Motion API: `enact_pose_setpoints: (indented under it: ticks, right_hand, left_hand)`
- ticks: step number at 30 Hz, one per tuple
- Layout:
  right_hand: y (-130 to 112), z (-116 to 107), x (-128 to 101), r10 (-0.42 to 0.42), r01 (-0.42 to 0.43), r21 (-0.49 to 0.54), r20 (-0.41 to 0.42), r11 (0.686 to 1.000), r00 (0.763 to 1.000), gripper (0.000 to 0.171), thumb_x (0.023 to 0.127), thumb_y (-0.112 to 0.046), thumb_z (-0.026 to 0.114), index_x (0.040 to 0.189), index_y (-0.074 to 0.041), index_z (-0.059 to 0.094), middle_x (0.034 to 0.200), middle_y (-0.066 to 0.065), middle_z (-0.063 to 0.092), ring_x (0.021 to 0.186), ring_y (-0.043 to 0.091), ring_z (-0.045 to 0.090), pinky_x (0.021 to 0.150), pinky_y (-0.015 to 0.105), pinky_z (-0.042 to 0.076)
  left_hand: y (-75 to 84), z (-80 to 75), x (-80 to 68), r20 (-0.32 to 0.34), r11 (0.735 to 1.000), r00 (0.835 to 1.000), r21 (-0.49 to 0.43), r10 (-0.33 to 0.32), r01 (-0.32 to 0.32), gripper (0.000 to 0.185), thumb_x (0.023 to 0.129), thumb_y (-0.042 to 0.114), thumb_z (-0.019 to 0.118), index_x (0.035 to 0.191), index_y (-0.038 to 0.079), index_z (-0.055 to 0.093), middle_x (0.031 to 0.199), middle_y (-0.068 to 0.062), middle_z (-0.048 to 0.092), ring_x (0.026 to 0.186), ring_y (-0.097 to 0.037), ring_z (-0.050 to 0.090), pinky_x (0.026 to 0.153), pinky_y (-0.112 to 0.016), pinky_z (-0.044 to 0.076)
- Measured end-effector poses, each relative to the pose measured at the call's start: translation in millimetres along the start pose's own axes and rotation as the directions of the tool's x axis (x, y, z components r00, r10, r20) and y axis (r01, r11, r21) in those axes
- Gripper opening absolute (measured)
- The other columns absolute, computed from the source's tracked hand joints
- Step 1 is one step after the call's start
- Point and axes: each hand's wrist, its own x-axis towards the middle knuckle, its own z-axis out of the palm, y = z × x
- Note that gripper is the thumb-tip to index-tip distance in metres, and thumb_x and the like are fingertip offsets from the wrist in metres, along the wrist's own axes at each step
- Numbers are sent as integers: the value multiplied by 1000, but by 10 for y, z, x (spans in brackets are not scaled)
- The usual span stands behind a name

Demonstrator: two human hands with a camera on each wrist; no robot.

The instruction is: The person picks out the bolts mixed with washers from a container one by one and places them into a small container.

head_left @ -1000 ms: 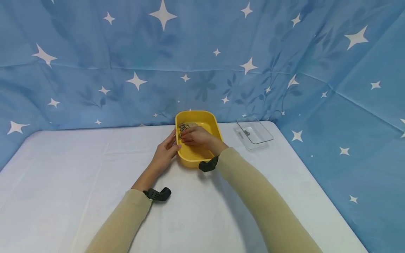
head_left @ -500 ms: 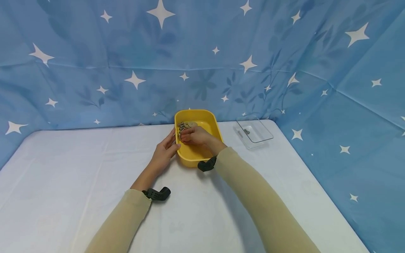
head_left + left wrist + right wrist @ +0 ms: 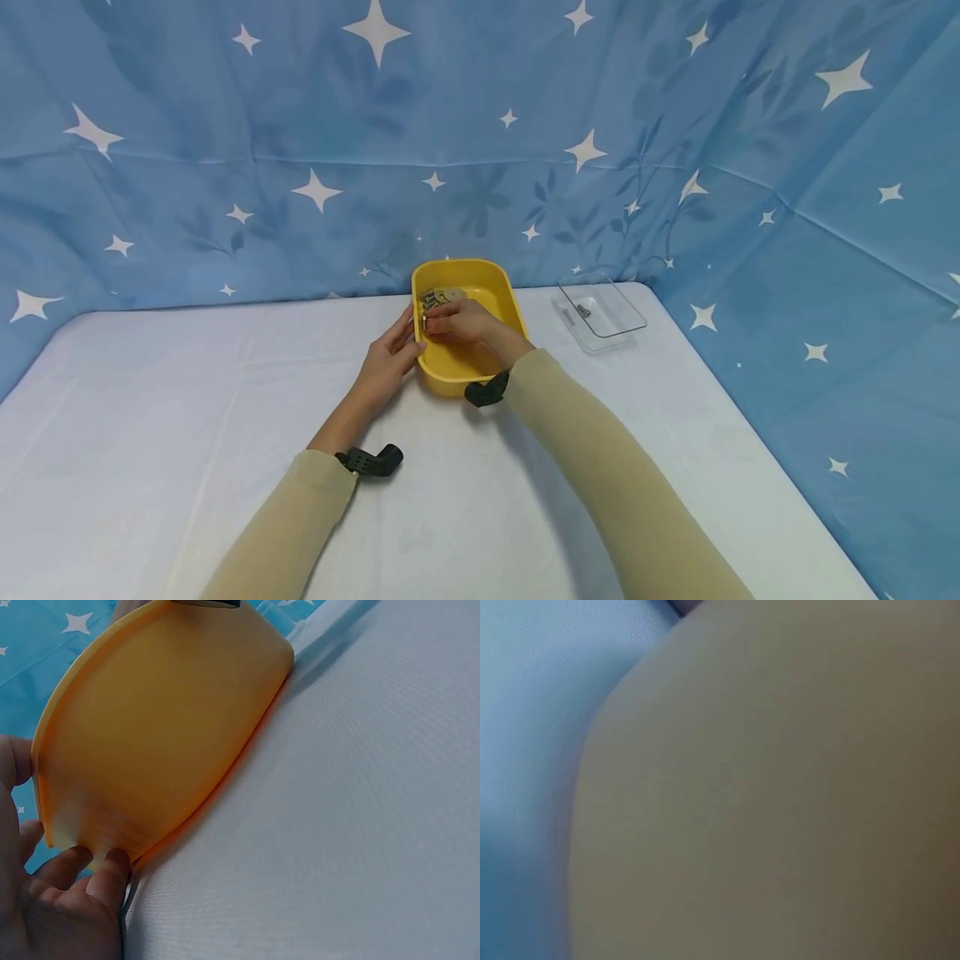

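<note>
Yellow tub (image 3: pixel 491 293) parked at about 12 o'clock on the white counter (image 3: pixel 150 400), right up against the blue starry backdrop (image 3: pixel 225 125). Left hand (image 3: pixel 388 360) on the tub's 9 o'clock side, thumb hooked over the rim, fingers (image 3: pixel 101 874) lying together and pressed flat against the outer wall near its base, so gripping the wall between thumb and fingers. Seen from the left wrist, just the tub's orange-yellow wall (image 3: pixel 157 735) filling most of the shot, fingertips touching it low down, counter cloth beside.

Right hand (image 3: pixel 468 323) down inside the tub, reaching toward the 11 o'clock corner where a small heap of metal bits (image 3: pixel 437 296) sits, greyish and brassy, too small to name properly. Fingertips curled in and bunched together right at the heap, touching it; can't tell whether actually pinching a piece or only resting on them. Right wrist view no help, nothing but a blurry beige sleeve.

Over at roughly 2 o'clock from the tub, well apart from it, a clear plastic tray (image 3: pixel 609 327) with a couple of tiny dark screws (image 3: pixel 583 312) inside. Black wrist straps on both arms, beige sleeves up to the wrists.
</note>
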Motion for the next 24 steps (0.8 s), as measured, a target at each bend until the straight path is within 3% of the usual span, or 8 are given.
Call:
enact_pose_setpoints:
  ticks: [4,12,24]
  right_hand:
    - [2,-1,11,20,-20,37,-4,999,1000,33,98,-8,65,130,-1,65,119,13,67,109,23,71,105,34,55]
    - [-17,29,13,-18,17,33,27,999,999,31,97,-7,65,127,2,63,114,13,64,85,15,69,97,33,59]
    - [-3,11,24,-10,6,50,74,999,997,30,99,-6,61,127,5,61,109,11,62,84,15,69,97,34,59]
  left_hand:
    - [-6,4,0,8,1000,1000,-7,4,-4,69,102,24,54,159,43,21,168,4,27,152,-19,35,120,-44,39]
    - [-3,-17,2,3,1000,1000,21,8,-8,68,102,26,54,158,46,21,167,4,28,152,-20,35,119,-45,40]
    - [-7,-6,0,6,1000,1000,24,-6,5,67,102,28,54,158,46,21,168,4,27,152,-20,34,120,-45,39]
